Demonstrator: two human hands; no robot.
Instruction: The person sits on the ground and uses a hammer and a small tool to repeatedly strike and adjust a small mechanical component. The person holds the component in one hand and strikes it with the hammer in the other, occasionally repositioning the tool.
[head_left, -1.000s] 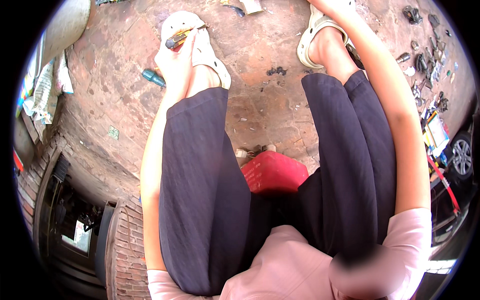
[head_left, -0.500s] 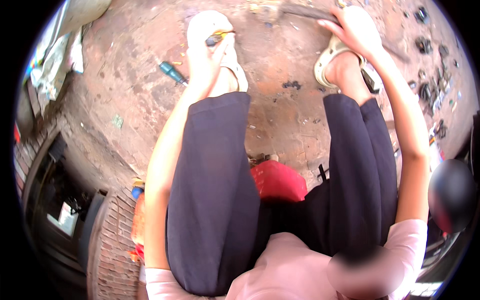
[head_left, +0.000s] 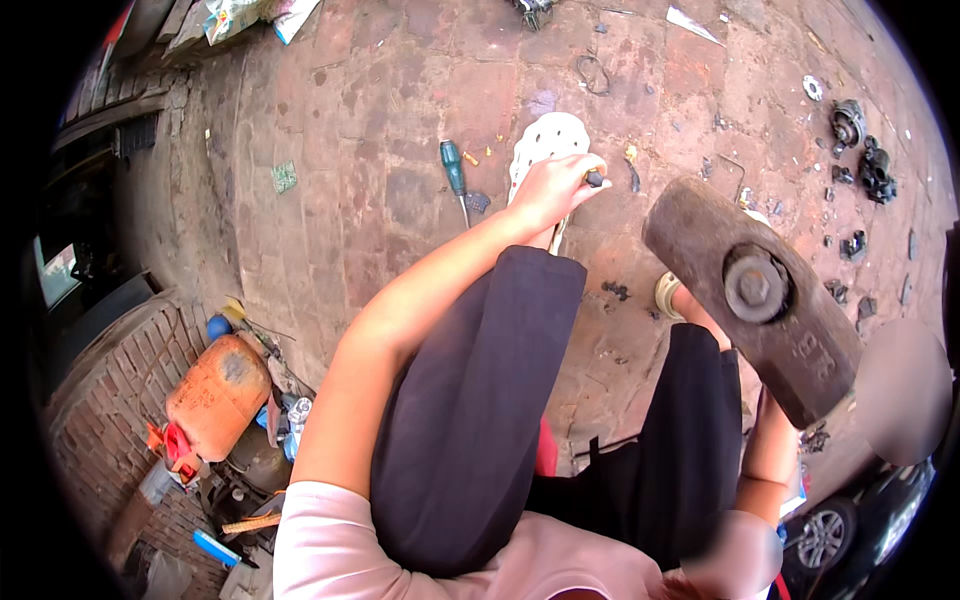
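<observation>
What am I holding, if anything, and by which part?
Left hand grips a dark-ended tool near that end; the hammer hides the right hand, its hold unclear.

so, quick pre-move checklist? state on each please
1. Left hand closed around the small dark-ended tool: ok.
2. Right hand gripping the brown, worn metal hammer head's handle: cannot tell, both hidden.
3. Left hand gloved: not ok, bare.
4. Left hand clear of the white perforated clog: cannot tell, they overlap in this view.
5. Teal-handled screwdriver lying apart from the left hand: ok, on the ground to its left.
</observation>
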